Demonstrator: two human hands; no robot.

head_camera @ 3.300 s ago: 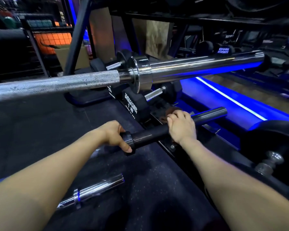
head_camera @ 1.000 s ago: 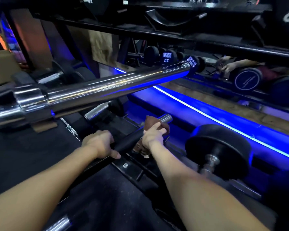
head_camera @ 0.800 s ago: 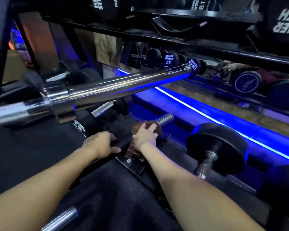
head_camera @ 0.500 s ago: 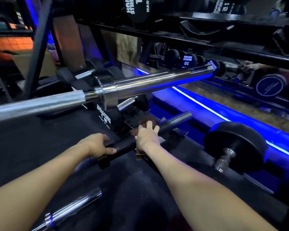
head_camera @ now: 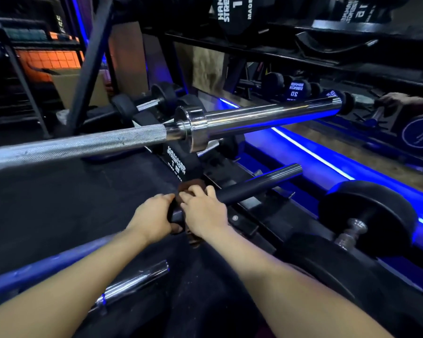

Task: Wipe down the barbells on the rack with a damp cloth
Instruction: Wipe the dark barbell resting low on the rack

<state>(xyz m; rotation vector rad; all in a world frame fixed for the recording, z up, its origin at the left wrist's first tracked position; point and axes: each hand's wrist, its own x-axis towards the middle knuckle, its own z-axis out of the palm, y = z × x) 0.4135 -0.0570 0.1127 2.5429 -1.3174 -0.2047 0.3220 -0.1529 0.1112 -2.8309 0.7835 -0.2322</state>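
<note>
Two hands meet on the black bar sleeve [head_camera: 259, 182], which lies low on the rack and runs away from them up and to the right. The right hand [head_camera: 204, 211] is clamped over a brown cloth [head_camera: 187, 189] wrapped round the sleeve, its fingers curled across the top, with a scrap of cloth hanging out below its wrist. The left hand [head_camera: 154, 217] sits just beside it, touching or almost touching, its fingers curled round the sleeve's collar end and the thumb tucked beneath, seemingly to steady the bar. Judging by this, the step in hand is wiping this sleeve, with the cloth at its near end. The next move likely calls for sliding the cloth outward along the sleeve toward its free tip, beyond the right hand, while the left hand keeps the bar from rolling. Both forearms reach forward, nearly parallel, wrists fairly straight. Above and beyond both hands a chrome barbell [head_camera: 254, 117] crosses the view; it looks untouched for now. A black dumbbell [head_camera: 366, 215] rests to the right of the right hand, well clear of the wiping path.
</note>
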